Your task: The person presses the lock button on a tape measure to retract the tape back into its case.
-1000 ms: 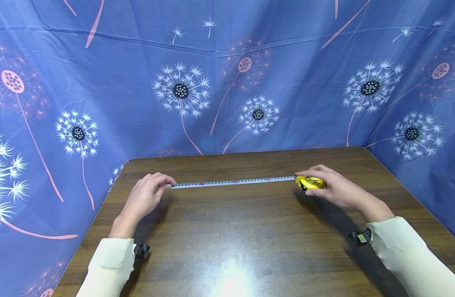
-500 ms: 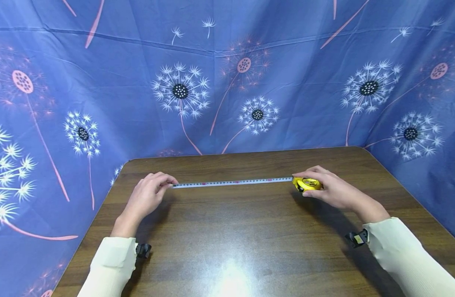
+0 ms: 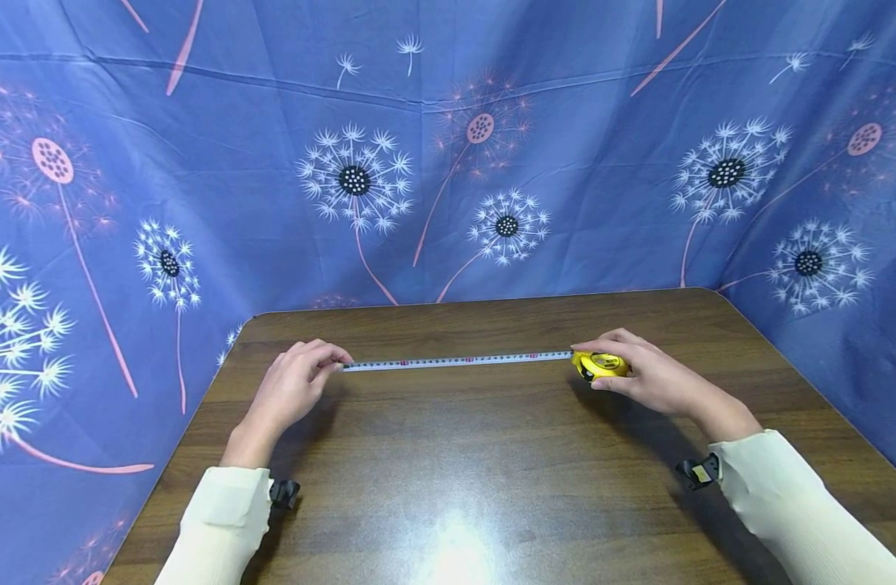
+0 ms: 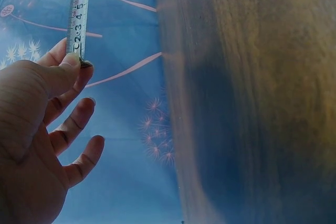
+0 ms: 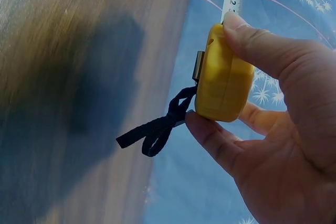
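A yellow tape measure case is gripped in my right hand, thumb on top and fingers underneath, just above the brown wooden table. Its white blade runs left across the table's far half. My left hand pinches the blade's end hook between thumb and forefinger, the other fingers loosely spread. A black wrist strap hangs from the case.
Blue cloth printed with dandelions walls in the table on the back and both sides. The table's left edge lies close to my left forearm. Cream sleeves cover both arms.
My right hand with the yellow case has crept a little to the left, and my left hand slightly right, so the stretched-out blade looks somewhat shorter.
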{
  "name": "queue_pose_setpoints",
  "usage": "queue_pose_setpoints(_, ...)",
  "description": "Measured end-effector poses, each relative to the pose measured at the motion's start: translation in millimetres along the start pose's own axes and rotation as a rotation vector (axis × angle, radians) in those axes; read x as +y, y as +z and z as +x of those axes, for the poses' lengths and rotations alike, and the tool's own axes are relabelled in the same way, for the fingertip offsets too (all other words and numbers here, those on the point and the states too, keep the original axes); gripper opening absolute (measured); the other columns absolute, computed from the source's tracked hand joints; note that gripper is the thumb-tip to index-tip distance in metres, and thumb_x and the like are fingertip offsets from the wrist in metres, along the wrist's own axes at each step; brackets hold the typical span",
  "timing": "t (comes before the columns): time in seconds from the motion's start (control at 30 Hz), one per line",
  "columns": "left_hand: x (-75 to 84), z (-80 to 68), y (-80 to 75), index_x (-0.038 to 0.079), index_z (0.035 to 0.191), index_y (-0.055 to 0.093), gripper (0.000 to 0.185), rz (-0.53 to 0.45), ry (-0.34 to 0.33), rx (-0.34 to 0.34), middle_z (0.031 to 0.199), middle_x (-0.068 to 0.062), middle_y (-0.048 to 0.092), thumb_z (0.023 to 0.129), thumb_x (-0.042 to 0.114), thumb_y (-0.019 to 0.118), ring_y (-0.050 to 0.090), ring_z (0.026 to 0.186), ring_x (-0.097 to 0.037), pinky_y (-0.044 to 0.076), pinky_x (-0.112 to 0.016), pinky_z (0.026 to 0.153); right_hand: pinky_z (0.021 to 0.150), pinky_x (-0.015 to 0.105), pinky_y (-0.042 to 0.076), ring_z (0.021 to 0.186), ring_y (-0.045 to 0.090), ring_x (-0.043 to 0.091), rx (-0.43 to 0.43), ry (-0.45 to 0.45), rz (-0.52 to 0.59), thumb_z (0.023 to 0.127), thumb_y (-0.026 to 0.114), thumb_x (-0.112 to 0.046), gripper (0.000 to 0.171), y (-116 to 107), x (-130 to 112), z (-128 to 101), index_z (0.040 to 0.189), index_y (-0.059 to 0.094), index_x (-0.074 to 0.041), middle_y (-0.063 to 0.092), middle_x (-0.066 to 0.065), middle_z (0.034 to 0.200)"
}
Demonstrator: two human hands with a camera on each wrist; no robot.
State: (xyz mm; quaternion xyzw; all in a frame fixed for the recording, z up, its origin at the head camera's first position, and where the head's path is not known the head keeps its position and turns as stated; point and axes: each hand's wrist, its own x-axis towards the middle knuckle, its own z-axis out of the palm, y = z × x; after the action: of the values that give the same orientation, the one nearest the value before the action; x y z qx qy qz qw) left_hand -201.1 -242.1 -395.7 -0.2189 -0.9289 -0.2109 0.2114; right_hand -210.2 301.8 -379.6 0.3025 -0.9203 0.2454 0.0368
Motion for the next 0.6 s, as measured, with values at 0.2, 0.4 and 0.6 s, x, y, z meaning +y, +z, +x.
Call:
queue_pose_setpoints(0.2, -0.1, -1.0, 2.3, 0.023, 0.104, 0.075, 0.017, -0.003, -0.01, -0.004, 0.103, 0.008, 0.072, 0.096, 0.008, 0.073, 0.062, 0.092, -0.021, 0.045, -0.05, 0.08, 0.084, 0.048, 0.048, 0.11, 0.057, 0.029, 0.008, -0.016, -0.01, 0.091, 0.081, -0.021, 0.056, 4.1, -1.6, 2.4, 0.144, 0.061, -0.019, 0.058, 0.011, 0.127)
queue_pose_setpoints(0.4, 0.1, -1.2, 3.0, 0.023, 0.104, 0.075, 0.017, -0.005, -0.019, -0.011, 0.102, 0.009, 0.071, 0.096, 0.009, 0.073, 0.061, 0.094, -0.021, 0.045, -0.051, 0.083, 0.084, 0.048, 0.048, 0.109, 0.057, 0.03, 0.012, -0.024, -0.019, 0.091, 0.082, -0.02, 0.056, 5.8, -3.9, 4.1, 0.143, 0.062, -0.019, 0.058, 0.01, 0.126)
queue_pose_setpoints(0.6, -0.7, -0.3, 3.9, 0.023, 0.104, 0.075, 0.016, -0.01, -0.008, -0.007, 0.103, 0.009, 0.072, 0.096, 0.01, 0.073, 0.062, 0.094, -0.021, 0.045, -0.051, 0.083, 0.084, 0.048, 0.048, 0.11, 0.057, 0.03, 0.016, -0.032, -0.023, 0.091, 0.082, -0.021, 0.056, 7.8, -6.1, 6.0, 0.143, 0.062, -0.02, 0.058, 0.01, 0.127)
